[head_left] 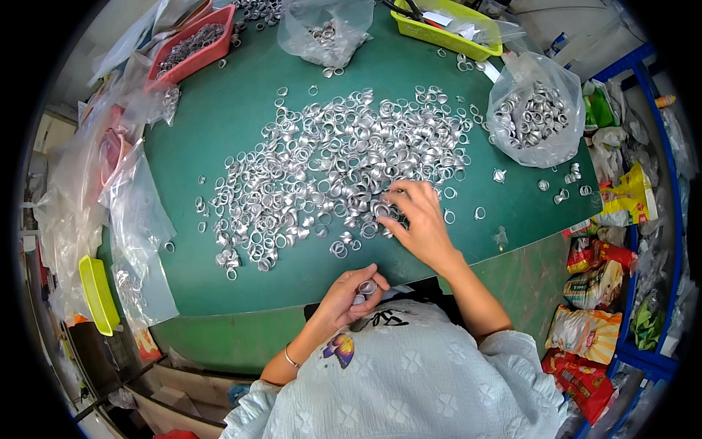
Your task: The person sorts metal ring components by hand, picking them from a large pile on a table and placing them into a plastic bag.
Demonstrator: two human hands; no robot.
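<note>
A wide, loose heap of silvery metal rings (pixel 292 168) covers the middle of the green table top (pixel 219 293). At the heap's near right edge is my right hand (pixel 418 223), its thumb and fingers apart and curved over the rings; whether a fingertip touches one I cannot make out. Close to the table's front edge, my left hand (pixel 349 296) is cupped palm up, with its fingers curled round a few metal rings (pixel 365 290). A thin bracelet circles the left wrist.
Clear plastic bags of rings stand at the back (pixel 325 44) and right (pixel 534 117). A red basket (pixel 191 47) holds more small metal pieces; a yellow-green basket (pixel 446 33) sits far right. Empty plastic bags (pixel 139 219) hang over the left edge. A blue rack (pixel 636 293) with colourful packets stands right.
</note>
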